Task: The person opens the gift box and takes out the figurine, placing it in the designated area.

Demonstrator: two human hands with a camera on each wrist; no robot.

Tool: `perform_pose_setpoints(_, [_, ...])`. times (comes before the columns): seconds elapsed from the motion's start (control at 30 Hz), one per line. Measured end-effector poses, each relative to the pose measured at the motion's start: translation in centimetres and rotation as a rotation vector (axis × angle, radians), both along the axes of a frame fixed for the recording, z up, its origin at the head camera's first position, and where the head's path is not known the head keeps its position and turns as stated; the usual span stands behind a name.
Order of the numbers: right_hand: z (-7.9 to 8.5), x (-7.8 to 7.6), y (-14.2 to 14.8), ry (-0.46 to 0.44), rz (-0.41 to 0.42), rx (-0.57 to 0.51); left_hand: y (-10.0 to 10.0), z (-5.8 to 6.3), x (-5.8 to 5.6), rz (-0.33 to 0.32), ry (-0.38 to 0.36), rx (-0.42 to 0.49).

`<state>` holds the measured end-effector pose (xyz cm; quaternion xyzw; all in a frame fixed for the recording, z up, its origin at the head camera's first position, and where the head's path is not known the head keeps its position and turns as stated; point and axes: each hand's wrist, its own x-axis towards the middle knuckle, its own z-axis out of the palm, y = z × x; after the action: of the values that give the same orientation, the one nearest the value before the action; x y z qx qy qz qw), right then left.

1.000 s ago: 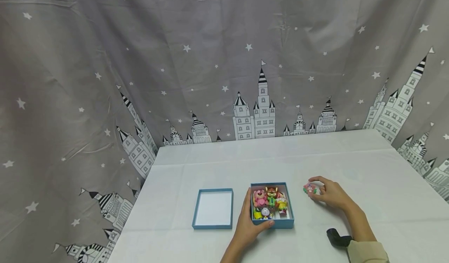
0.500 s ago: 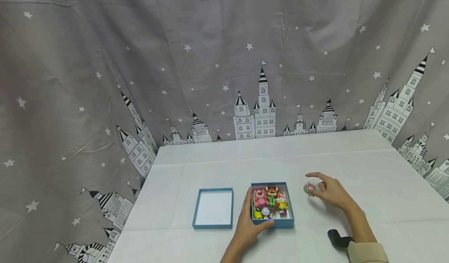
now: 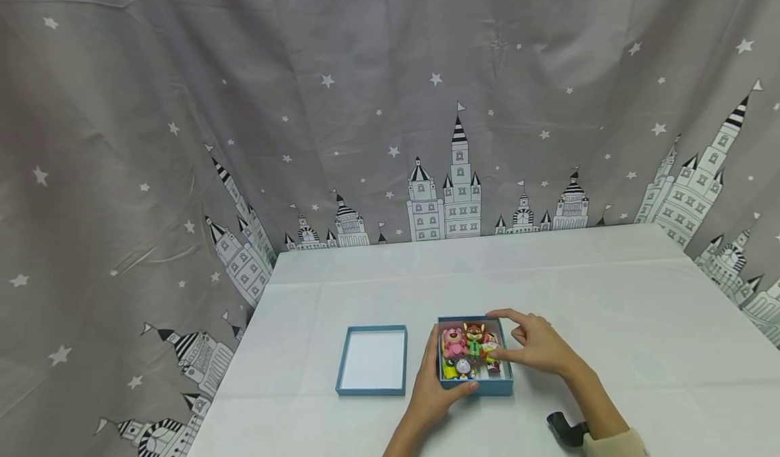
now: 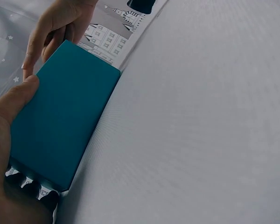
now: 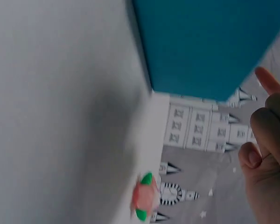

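- Right hand [image 3: 535,342]: thumb and forefinger spread apart over the right of the open blue box [image 3: 495,388], lower centre; no pinch seen, thumb contact uncertain.
- Left hand [image 3: 431,394]: fingers grip the box's left and near sides.
- Step, judged: adjusting toy figures [image 3: 474,340] inside the box; next calls for a light fingertip touch.
- Pink-green toy [image 5: 144,198]: desk [image 3: 305,423], bottom of right-wrist view.
- Lid [image 3: 372,360]: left of box.
- Grey castle-print curtain [image 3: 365,44]: upper frame.
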<state>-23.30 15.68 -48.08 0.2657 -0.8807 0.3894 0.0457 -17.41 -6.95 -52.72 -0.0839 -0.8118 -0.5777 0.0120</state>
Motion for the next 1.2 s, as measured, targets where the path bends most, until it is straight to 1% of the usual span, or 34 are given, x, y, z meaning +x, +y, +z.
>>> perform_pose_setpoints(0.2, [-0.6, 0.4, -1.5, 0.036, -0.007, 0.091, -0.1, -0.1, 0.0, -0.004, 0.009, -0.007])
perform_pose_setpoints(0.33, [-0.8, 0.7, -2.1, 0.09, -0.051, 0.165, 0.0, -0.1, 0.0, -0.009, 0.0, -0.003])
perform_pose_setpoints(0.47, [-0.7, 0.9, -2.6, 0.113, -0.087, 0.245, 0.0, -0.1, 0.0, -0.015, -0.009, 0.003])
perform_pose_setpoints(0.67, [-0.2, 0.9, -3.0, 0.091, -0.097, 0.296, 0.0, -0.1, -0.1, -0.015, -0.008, 0.008])
perform_pose_setpoints(1.0, [0.4, 0.4, -2.8, 0.006, -0.027, 0.301, 0.0, -0.2, 0.0, -0.011, -0.005, 0.008])
perform_pose_setpoints(1.2, [0.6, 0.4, -3.2, 0.016, -0.058, 0.341, -0.1, -0.2, 0.0, -0.012, -0.009, 0.008])
